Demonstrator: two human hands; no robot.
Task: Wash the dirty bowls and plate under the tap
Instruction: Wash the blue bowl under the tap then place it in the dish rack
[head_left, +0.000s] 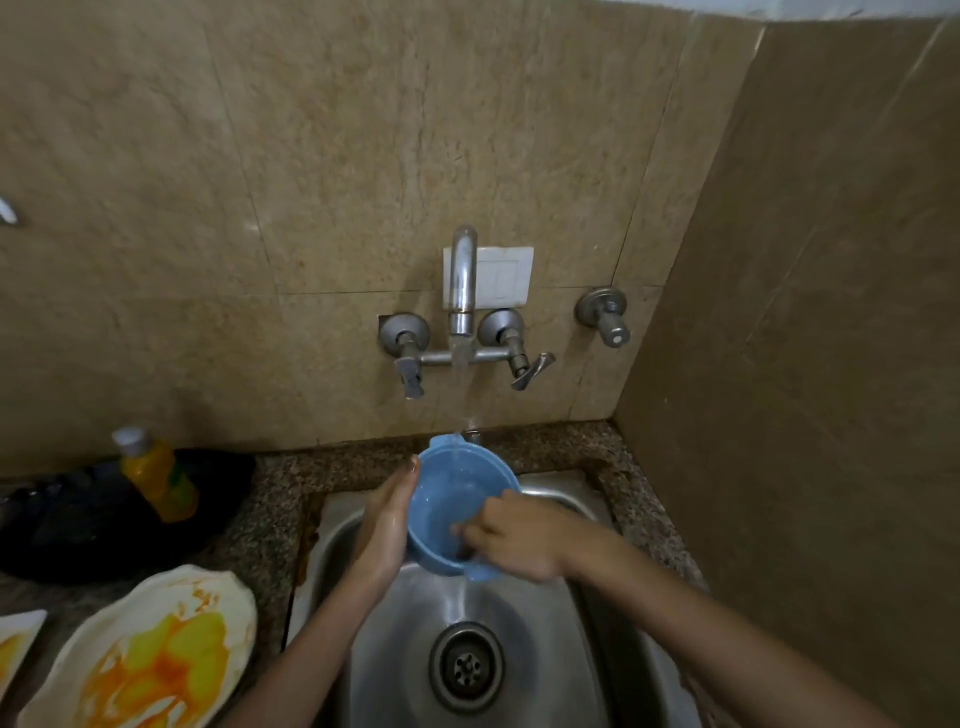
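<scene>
A blue plastic bowl (447, 493) is tilted over the steel sink (395, 644), and water from the wall tap (462, 291) runs into it. My left hand (387, 525) lies flat against the bowl's left outer side with straight fingers. My right hand (511, 535) grips the right rim, its fingers reaching inside the bowl. A white plate (150, 660) smeared with yellow-orange sauce lies on the counter at the lower left. The corner of another stained white dish (15, 649) shows at the left edge.
A yellow bottle (158, 478) with a white cap leans on a dark pan (98, 519) left of the sink. A second valve (605, 314) sticks out of the wall at the right. The side wall stands close on the right. The drain (466, 666) sits at the sink's middle.
</scene>
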